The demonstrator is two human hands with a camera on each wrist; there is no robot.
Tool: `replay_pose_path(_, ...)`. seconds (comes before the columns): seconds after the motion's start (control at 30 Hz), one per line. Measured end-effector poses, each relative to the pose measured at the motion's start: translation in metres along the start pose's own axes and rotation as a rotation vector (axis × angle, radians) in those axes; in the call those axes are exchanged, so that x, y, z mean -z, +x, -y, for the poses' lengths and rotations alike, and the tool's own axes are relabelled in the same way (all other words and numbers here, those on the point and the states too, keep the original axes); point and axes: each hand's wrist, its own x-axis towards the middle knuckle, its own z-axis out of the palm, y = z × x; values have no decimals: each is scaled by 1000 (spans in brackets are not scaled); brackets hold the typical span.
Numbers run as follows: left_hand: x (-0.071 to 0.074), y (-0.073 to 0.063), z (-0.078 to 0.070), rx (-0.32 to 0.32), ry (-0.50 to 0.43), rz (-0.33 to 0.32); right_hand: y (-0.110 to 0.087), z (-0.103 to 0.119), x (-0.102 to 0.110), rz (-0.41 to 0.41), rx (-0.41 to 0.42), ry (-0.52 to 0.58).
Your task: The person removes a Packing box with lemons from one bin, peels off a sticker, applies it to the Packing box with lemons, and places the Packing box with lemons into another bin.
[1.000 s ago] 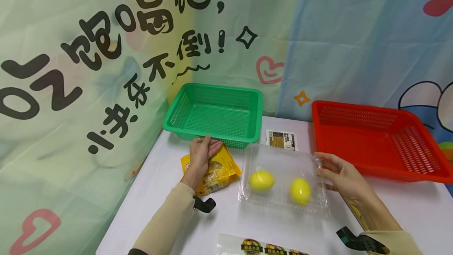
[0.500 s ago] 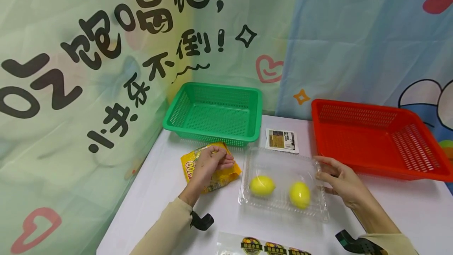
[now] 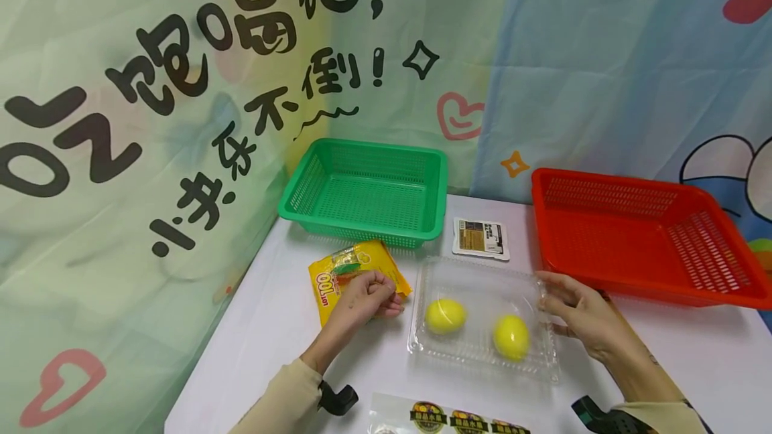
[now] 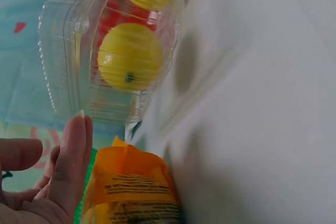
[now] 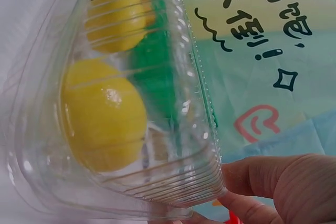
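A clear plastic clamshell box [image 3: 476,283] with its lid closed holds two lemons, the left one [image 3: 445,316] and the right one [image 3: 511,338]. My right hand [image 3: 585,317] grips the box's right edge between thumb and fingers, as the right wrist view of the thumb [image 5: 252,177] also shows. My left hand [image 3: 364,300] hovers over the lower right part of a yellow LOT 100 candy bag [image 3: 326,290]. It holds nothing, and in the left wrist view its extended fingertips [image 4: 76,129] come right up to the box's near corner.
Behind the bag stands a green basket [image 3: 362,226], and a red basket [image 3: 603,246] is at the right. A small flat packet [image 3: 481,238] lies between them. A strip of round fruit stickers [image 3: 449,420] lies at the front edge of view.
My left hand has moved right and nearer over the candy bag, uncovering its printed front. The box has shifted slightly toward me in my right hand, showing more of the flat packet.
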Motion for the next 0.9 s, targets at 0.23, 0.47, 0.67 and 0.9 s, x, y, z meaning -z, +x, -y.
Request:
replay_pose_path(0.23, 0, -7, 5, 2, 40, 27, 2, -7, -3, 7, 24, 25)
replay_pose_path(0.47, 2, -10, 7, -4, 69, 42, 4, -11, -4, 4, 23, 18)
replay_pose_path(0.67, 6, -14, 9, -11, 75, 45, 3, -10, -4, 5, 34, 18)
replay_pose_path(0.9, 10, -18, 14, 6, 70, 45, 2, -7, -5, 9, 21, 20)
